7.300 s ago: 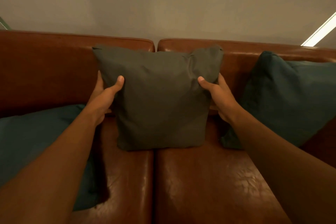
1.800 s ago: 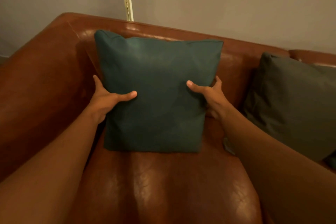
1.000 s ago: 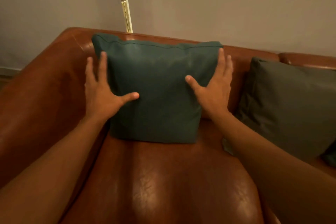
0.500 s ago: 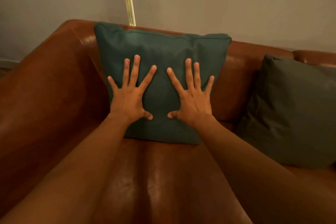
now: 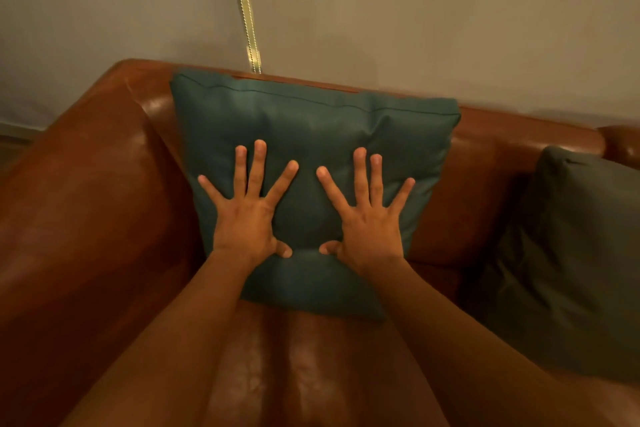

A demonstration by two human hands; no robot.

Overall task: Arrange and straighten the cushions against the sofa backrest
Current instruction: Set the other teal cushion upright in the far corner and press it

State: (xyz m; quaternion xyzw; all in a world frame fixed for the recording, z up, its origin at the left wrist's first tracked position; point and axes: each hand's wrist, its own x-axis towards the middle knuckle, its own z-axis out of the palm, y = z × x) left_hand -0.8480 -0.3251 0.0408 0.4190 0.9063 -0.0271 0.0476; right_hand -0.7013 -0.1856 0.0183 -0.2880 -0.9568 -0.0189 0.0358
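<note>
A teal cushion [image 5: 311,121] stands upright against the backrest of the brown leather sofa [image 5: 502,163], in its left corner. My left hand [image 5: 247,215] lies flat on the cushion's front, fingers spread, left of centre. My right hand [image 5: 367,218] lies flat beside it, fingers spread, right of centre. Both palms press into the fabric and dent it; neither hand grips anything. A dark grey cushion [image 5: 575,253] leans against the backrest to the right, apart from the teal one.
The sofa's wide left armrest [image 5: 86,204] rises beside the teal cushion. A thin brass pole [image 5: 247,10] stands behind the backrest against the grey wall. The shiny seat [image 5: 294,367] shows between my forearms.
My hands let go of the teal cushion's sides, moved onto its front and flattened with fingers spread. Over the last half second they have stayed there, pressing in.
</note>
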